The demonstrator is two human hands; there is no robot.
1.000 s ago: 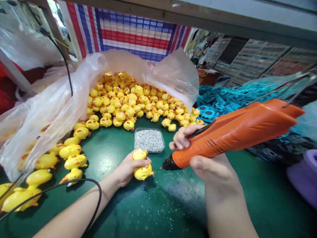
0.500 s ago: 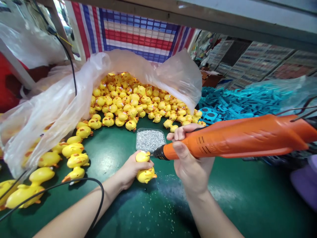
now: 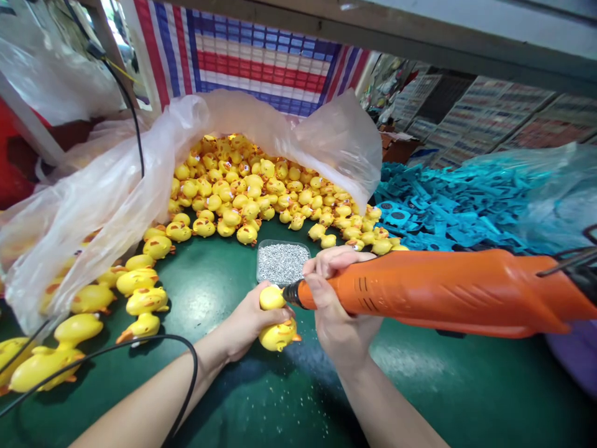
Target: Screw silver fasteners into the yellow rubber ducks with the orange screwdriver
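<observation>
My left hand (image 3: 252, 320) is wrapped round a yellow toy duck (image 3: 278, 336), its thumb across the duck's middle. My right hand (image 3: 342, 311) grips an orange electric screwdriver (image 3: 448, 289) near its front end. The black nose of the screwdriver meets the duck's side at the upper right; the bit's tip is hidden there. Just beyond the hands sits a clear plastic tray (image 3: 259, 280) full of small silvery screws.
A heap of yellow ducks (image 3: 233, 193) spills from a plastic bag (image 3: 121, 180) at the back. Turquoise plastic parts (image 3: 448, 199) are piled at right. A black cable (image 3: 140, 339) crosses the lower left of the green table (image 3: 209, 398). A beam (image 3: 420, 37) runs overhead.
The screwdriver has come in against the duck, its nose moving left and its rear end dropping. My right hand has shifted left with it. The duck has hardly moved.
</observation>
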